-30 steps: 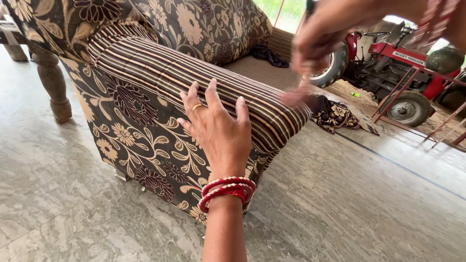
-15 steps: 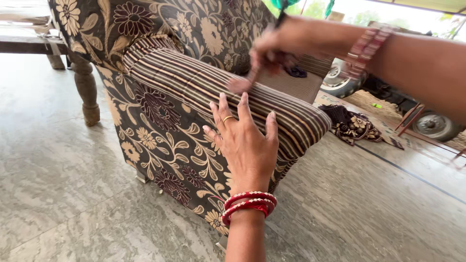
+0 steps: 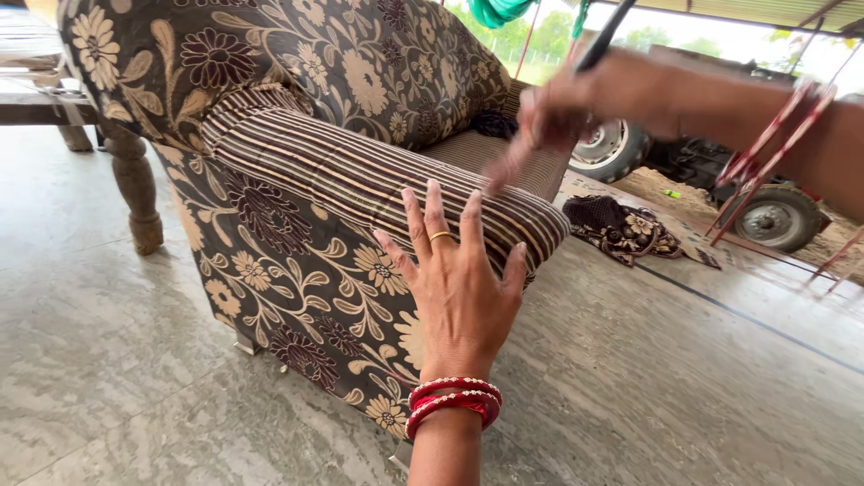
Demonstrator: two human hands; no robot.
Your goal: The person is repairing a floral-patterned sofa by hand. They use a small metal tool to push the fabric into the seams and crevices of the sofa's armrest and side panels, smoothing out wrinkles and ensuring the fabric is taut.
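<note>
**Head view: two hands at the striped armrest of a floral armchair**

Head view, single frame.

- Armchair (image 3: pixel 297 261): upholstered in dark brown cloth with cream flower and leaf pattern; stands on a grey marbled floor (image 3: pixel 117 360). Back cushion fills the upper part of the frame.
- Armrest (image 3: pixel 360 175): padded roll in brown and cream stripes, running from the chair back toward the near front corner of the chair.
- Left hand (image 3: pixel 459 288): palm down, fingers (image 3: pixel 435 216) spread wide and straight, tips lying on the front end of the armrest. It grips nothing. A gold ring sits on one finger; red bangles (image 3: pixel 453 402) circle the wrist.
- Right hand (image 3: pixel 562 108): raised above the far side of the armrest, blurred. Its fingers are closed round a dark, slim handle (image 3: pixel 605 36) that sticks up past the knuckles; a pale blurred tip (image 3: pixel 507 166) shows below the hand, just above the striped cloth. Whether the tip touches the cloth cannot be told. Red bangles (image 3: pixel 774 130) on this wrist too, also blurred.
- Patterned cloth (image 3: pixel 621 229): crumpled on the floor beyond the chair's front corner.
- Wooden turned leg (image 3: pixel 135 189): at the left edge of the frame, behind the chair.
- Vehicle wheels (image 3: pixel 778 216): on bare ground past the floor's far edge.
</note>
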